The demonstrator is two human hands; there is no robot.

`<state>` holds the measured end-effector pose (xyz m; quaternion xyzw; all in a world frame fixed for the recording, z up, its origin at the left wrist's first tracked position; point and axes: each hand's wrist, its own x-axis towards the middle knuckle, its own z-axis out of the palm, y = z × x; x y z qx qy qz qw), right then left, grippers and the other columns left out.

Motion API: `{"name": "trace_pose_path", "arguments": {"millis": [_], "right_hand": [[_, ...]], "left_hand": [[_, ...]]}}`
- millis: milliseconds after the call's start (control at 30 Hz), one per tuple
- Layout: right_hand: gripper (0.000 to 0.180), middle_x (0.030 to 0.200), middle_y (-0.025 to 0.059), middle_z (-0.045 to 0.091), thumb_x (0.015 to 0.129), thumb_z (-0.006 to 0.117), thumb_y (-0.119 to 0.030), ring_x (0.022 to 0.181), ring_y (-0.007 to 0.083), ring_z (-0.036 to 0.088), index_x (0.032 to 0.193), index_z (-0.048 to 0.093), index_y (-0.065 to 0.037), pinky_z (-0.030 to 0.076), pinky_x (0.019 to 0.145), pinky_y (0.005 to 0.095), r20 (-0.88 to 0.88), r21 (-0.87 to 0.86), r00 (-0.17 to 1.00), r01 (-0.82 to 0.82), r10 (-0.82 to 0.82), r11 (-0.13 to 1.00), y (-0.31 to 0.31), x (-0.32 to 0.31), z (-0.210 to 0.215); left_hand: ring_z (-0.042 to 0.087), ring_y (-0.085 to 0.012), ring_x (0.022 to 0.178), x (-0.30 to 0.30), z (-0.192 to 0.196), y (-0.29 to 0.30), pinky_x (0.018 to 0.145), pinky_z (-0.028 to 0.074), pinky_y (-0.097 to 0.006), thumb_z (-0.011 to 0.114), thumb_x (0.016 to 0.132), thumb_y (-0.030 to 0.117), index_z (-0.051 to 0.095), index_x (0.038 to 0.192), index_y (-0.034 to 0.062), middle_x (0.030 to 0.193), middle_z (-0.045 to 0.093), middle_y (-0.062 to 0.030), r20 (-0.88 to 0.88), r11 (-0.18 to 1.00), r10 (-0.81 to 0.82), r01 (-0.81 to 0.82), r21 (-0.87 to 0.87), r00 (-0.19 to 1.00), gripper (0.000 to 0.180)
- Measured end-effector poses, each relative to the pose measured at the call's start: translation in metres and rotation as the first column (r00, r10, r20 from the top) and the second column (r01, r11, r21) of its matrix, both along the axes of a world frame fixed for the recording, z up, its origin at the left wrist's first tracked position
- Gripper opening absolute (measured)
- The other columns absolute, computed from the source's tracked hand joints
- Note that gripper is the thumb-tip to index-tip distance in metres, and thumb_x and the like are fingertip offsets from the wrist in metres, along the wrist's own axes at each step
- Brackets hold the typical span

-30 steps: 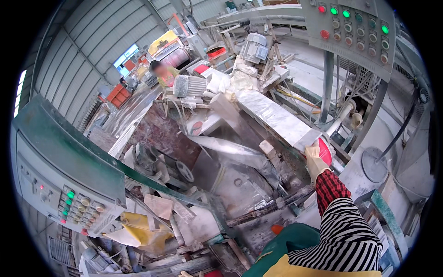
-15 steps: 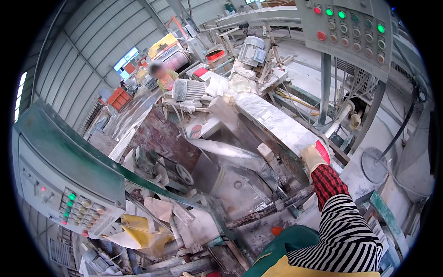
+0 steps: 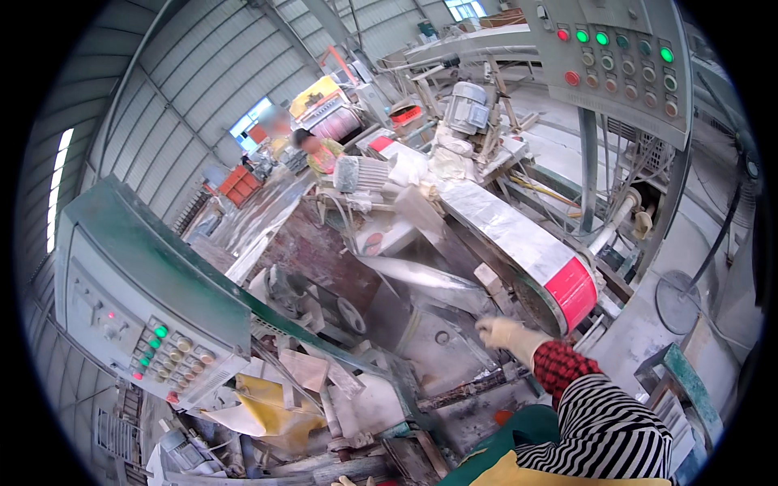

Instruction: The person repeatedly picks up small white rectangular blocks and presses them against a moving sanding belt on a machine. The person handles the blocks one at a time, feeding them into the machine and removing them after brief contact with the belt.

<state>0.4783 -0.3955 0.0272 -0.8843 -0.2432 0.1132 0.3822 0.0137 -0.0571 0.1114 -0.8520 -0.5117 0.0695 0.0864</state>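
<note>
My right hand [image 3: 509, 335], in a cream work glove with a red-and-black checked cuff, reaches over the grey, dust-coated machine bed [image 3: 433, 344]. Its fingers look loosely bent and a little apart, slightly blurred, with nothing visible in them. Just right of it is the rounded red end [image 3: 572, 290] of a long, pale machine cover [image 3: 506, 219]; the hand does not touch it. A small pale block [image 3: 489, 278] sits beyond the fingers. At the lower edge only a sliver of pale glove, apparently my left hand [image 3: 354, 482], shows; its grip is hidden.
A green-topped control cabinet [image 3: 150, 312] with lit buttons stands at left, and a grey button panel [image 3: 620, 65] hangs at upper right. Pale offcuts [image 3: 305, 368] and yellow sheeting [image 3: 279, 409] lie nearer. A person [image 3: 322, 154] is beyond the motors. A teal frame [image 3: 689, 389] stands at right.
My right hand has left the red end of the cover and moved left and down over the machine bed. The view has shifted, so the surroundings appear farther right and lower.
</note>
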Motion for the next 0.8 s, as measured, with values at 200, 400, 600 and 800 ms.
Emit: {"name": "trace_pose_path", "arguments": {"millis": [200, 400, 600, 800], "right_hand": [[0.04, 0.107, 0.0178, 0.068, 0.081, 0.059, -0.036, 0.099, 0.0356, 0.065, 0.113, 0.068, -0.014, 0.051, 0.088, 0.0454, -0.326, -0.322, 0.942, -0.19, 0.08, 0.927, 0.023, -0.076, -0.102], [0.036, 0.1, 0.0205, 0.07, 0.073, 0.066, -0.029, 0.096, 0.0384, 0.066, 0.103, 0.072, -0.009, 0.053, 0.083, 0.0445, -0.304, -0.358, 0.952, -0.148, 0.035, 0.922, -0.059, -0.123, -0.175], [0.039, 0.11, 0.0161, 0.069, 0.077, 0.064, -0.027, 0.098, 0.0318, 0.067, 0.112, 0.07, -0.01, 0.054, 0.083, 0.0403, -0.443, -0.538, 0.886, -0.144, -0.133, 0.83, -0.112, -0.109, -0.206], [0.041, 0.11, 0.0137, 0.07, 0.08, 0.06, -0.031, 0.096, 0.028, 0.068, 0.117, 0.068, -0.014, 0.055, 0.083, 0.0387, -0.167, -0.648, 0.844, -0.483, 0.509, 0.588, -0.06, -0.082, -0.263]], "left_hand": [[0.037, -0.0412, 0.135, -0.009, -0.009, 0.004, 0.108, 0.037, -0.05, 0.069, 0.08, 0.057, 0.045, 0.14, 0.0088, 0.14, 0.045, -0.0239, 0.192, 0.987, -0.018, -0.014, 0.163, 0.981, 0.081], [0.031, -0.0371, 0.141, -0.042, -0.01, 0.033, 0.114, 0.029, -0.048, 0.052, 0.089, 0.061, 0.037, 0.147, 0.0083, 0.151, 0.034, -0.024, 0.245, 0.988, 0.104, -0.128, 0.083, 0.964, 0.08], [0.027, -0.0353, 0.144, -0.039, -0.006, 0.02, 0.116, 0.025, -0.048, 0.045, 0.093, 0.059, 0.034, 0.15, 0.0108, 0.153, 0.031, -0.0226, 0.101, 0.984, 0.176, -0.177, 0.003, 0.979, 0.075], [0.033, -0.0366, 0.14, -0.029, 0.001, 0.011, 0.113, 0.028, -0.049, 0.051, 0.09, 0.057, 0.041, 0.145, 0.0103, 0.149, 0.037, -0.0222, 0.177, 0.97, 0.142, -0.173, 0.173, 0.974, 0.073]]}}
